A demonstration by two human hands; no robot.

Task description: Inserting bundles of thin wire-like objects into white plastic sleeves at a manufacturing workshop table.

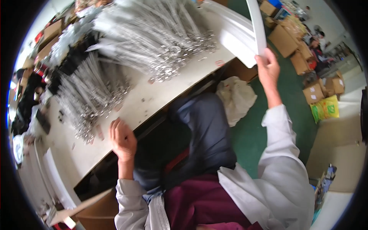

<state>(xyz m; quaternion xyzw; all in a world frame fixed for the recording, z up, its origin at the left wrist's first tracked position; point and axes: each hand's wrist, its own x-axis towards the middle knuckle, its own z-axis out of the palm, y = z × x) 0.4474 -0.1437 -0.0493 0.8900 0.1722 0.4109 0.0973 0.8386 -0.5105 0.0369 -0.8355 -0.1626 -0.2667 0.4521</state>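
On the right, my right hand (268,69) is closed around the lower end of a long white strip (257,28) that rises to the top of the view. Just left of it, a white trough-like piece (239,44) reaches over the table's edge; whether the two are joined I cannot tell. My left hand (123,138) is by the table's front edge, its fingers loosely stretched and holding nothing visible. Beyond it lies a smaller bundle of thin clear strips with shiny metal ends (90,92). A larger bundle of the same kind (153,34) spreads farther back.
The pale table (153,92) slants across the view. A whitish plastic bag (235,97) is below its edge, beside my legs. Cardboard boxes (287,40) and a yellow-green bag (325,108) stand on the right. Another person (320,46) is far off at the right.
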